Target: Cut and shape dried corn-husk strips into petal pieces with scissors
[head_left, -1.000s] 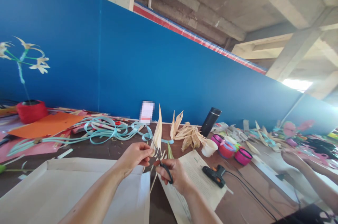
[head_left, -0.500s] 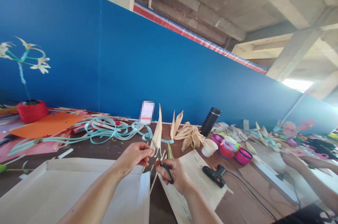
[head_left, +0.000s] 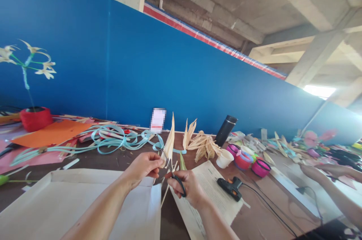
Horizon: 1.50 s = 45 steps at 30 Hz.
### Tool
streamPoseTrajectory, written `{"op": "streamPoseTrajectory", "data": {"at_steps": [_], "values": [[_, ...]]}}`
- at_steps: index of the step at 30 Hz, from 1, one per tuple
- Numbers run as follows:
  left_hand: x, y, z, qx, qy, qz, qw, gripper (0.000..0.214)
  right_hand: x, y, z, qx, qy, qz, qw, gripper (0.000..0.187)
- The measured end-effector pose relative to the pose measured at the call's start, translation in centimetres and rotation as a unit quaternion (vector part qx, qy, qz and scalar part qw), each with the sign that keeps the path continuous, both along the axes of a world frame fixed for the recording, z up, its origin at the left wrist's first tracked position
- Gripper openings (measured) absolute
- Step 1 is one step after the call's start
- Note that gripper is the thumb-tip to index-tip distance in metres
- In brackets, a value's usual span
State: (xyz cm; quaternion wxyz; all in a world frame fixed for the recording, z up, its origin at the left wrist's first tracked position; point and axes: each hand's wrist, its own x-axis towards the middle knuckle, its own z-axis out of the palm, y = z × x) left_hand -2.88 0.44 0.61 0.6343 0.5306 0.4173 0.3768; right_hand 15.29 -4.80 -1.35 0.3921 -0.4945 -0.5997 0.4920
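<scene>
My left hand (head_left: 147,166) is closed in a pinch at the lower edge of a pale, pointed corn husk (head_left: 170,140), which stands upright in front of me. In my right hand (head_left: 189,188) is a pair of scissors with black handles (head_left: 181,186), fingers through the loops. The blades point up and to the left, against the base of the husk near my left fingertips. How far the blades are apart I cannot make out. A thin stick (head_left: 165,194) and a greenish husk strip (head_left: 182,161) lie close to my hands.
A white tray (head_left: 85,174) lies front left, with light-blue ribbon (head_left: 113,138) behind it. A printed sheet (head_left: 210,179), black glue gun (head_left: 230,187), white cup (head_left: 224,159), black bottle (head_left: 226,130) and dry husks (head_left: 205,143) are right. A co-worker's hands (head_left: 313,174) work far right.
The husk's tip has shifted very slightly right with a small turn of the view. My grip on husk and scissors looks the same. The co-worker's hands have moved a little.
</scene>
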Motion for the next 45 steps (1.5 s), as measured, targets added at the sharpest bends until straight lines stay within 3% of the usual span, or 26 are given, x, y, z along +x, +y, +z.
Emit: {"op": "streamPoseTrajectory", "data": {"at_steps": [16, 45], "values": [[-0.13, -0.29, 0.65, 0.0, 0.001, 0.021, 1.0, 0.03, 0.25, 0.08, -0.16, -0.001, 0.0, 0.007, 1.0, 0.036], [-0.05, 0.01, -0.12, 0.016, 0.014, -0.001, 1.0, 0.028, 0.13, -0.06, 0.47, -0.003, -0.01, 0.008, 1.0, 0.032]]}}
